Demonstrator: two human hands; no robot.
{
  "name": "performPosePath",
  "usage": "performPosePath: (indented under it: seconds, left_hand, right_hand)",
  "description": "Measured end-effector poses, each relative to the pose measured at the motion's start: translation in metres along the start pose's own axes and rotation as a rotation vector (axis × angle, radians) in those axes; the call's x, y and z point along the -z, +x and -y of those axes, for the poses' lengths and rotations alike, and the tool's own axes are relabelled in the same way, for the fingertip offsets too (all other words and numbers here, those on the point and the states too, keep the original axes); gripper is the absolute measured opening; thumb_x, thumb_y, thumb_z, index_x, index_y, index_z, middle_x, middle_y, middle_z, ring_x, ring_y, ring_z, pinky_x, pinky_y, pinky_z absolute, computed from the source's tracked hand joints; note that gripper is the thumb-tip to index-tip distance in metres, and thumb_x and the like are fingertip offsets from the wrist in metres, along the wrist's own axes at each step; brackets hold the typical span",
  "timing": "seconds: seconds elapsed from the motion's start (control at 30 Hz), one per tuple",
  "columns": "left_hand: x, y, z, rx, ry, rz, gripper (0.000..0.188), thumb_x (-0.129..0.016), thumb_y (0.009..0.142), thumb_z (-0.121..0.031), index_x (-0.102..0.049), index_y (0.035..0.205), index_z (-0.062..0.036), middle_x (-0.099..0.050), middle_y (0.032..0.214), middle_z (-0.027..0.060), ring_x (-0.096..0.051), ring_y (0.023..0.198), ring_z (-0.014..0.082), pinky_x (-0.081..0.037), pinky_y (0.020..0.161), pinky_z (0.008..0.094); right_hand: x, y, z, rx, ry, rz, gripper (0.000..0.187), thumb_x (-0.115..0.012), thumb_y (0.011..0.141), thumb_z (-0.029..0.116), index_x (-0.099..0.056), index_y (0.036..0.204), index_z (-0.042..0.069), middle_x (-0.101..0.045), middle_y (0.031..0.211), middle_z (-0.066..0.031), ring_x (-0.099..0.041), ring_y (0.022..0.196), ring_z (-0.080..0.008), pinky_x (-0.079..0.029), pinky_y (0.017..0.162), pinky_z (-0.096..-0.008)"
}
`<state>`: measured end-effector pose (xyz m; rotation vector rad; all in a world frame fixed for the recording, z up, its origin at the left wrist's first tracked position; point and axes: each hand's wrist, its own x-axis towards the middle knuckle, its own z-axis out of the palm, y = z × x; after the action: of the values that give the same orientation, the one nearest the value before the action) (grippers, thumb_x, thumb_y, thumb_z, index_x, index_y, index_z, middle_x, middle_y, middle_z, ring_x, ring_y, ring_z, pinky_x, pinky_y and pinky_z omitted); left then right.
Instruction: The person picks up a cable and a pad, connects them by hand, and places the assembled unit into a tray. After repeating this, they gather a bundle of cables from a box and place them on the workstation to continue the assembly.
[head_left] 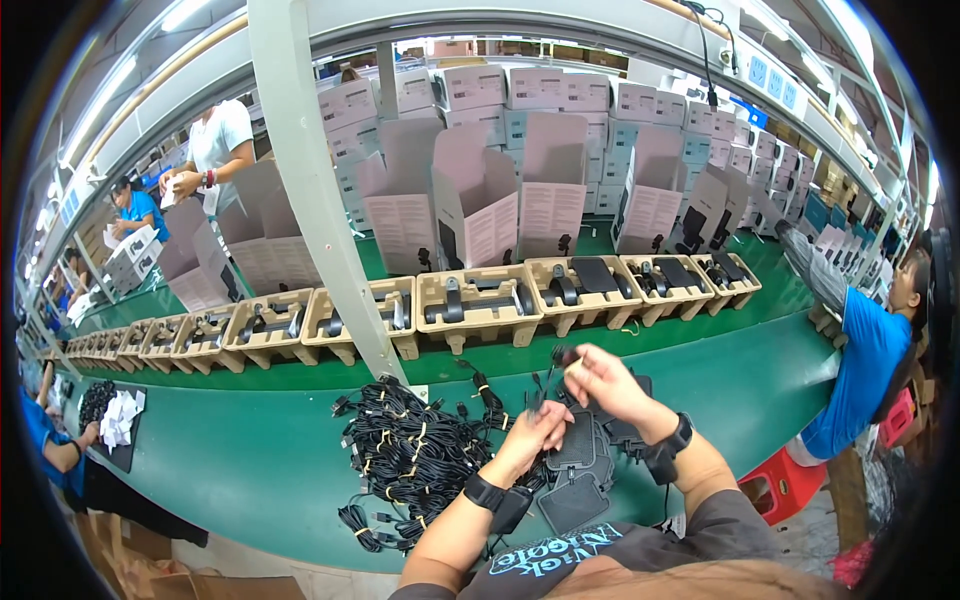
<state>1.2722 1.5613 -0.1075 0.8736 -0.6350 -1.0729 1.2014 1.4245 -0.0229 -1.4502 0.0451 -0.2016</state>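
Observation:
Between my hands is a small black cable [547, 382], slightly blurred. My left hand [538, 430] is closed on its lower part, while my right hand [605, 383] pinches the upper end near a dark connector. A large heap of black cables [415, 455], bundled with pale ties, lies on the green table just left of my left hand. One tied bundle [488, 400] sits a little apart from that heap. Under and beside my hands are several flat black textured plates [575, 500], partly overlapping; my forearms cover some of them.
Beyond my hands runs a row of cardboard trays [478, 330] holding black parts. Open printed boxes [475, 205] stand behind them. A grey post [325, 190] rises at the table's [250, 430] far side. Co-workers stand or sit on both sides, with a red stool [785, 485] at right.

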Motion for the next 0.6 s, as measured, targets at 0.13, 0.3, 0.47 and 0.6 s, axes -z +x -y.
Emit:
performPosePath:
  seconds: [0.13,0.3,0.47,0.6]
  left_hand:
    - [0.005,0.000,0.002,-0.077,-0.064,-0.145,0.016,-0.047,0.090,-0.017,-0.054,0.087,-0.0040,-0.045,0.059,-0.0036,-0.038,0.049,0.0047,-0.034,0.050,0.0188]
    - [0.009,-0.002,0.006,-0.073,0.028,-0.170,0.013,-0.046,0.090,-0.013,-0.056,0.093,-0.0048,-0.057,0.073,0.0010,-0.049,0.058,0.0068,-0.038,0.052,0.0192]
    - [0.018,-0.002,-0.004,-0.188,-0.025,-0.268,0.030,-0.047,0.090,-0.020,-0.038,0.114,-0.0035,-0.055,0.088,0.0077,-0.055,0.066,0.0122,-0.048,0.062,0.0242]
    - [0.021,-0.005,-0.010,-0.234,-0.029,-0.312,0.027,-0.047,0.090,-0.016,-0.038,0.112,-0.0022,-0.054,0.088,0.0081,-0.055,0.068,0.0122,-0.048,0.063,0.0249]
  right_hand:
    - [-0.017,-0.009,0.001,0.649,-1.244,0.171,0.028,-0.060,0.077,0.011,-0.046,0.100,0.003,-0.050,0.106,-0.0171,-0.052,0.096,-0.0337,-0.045,0.078,-0.0385]
    - [-0.019,-0.021,-0.010,0.227,-1.228,0.213,0.041,-0.061,0.074,0.010,-0.042,0.110,0.003,-0.055,0.107,-0.0194,-0.058,0.092,-0.0324,-0.049,0.074,-0.0373]
    - [-0.005,0.020,0.015,0.382,-1.257,-0.093,0.034,-0.055,0.078,0.005,-0.047,0.110,0.004,-0.057,0.097,-0.0193,-0.058,0.086,-0.0343,-0.048,0.072,-0.0384]
    - [0.034,0.080,0.024,0.558,-1.322,-0.521,0.029,-0.052,0.080,0.005,-0.048,0.109,0.004,-0.057,0.096,-0.0189,-0.056,0.087,-0.0348,-0.045,0.073,-0.0392]
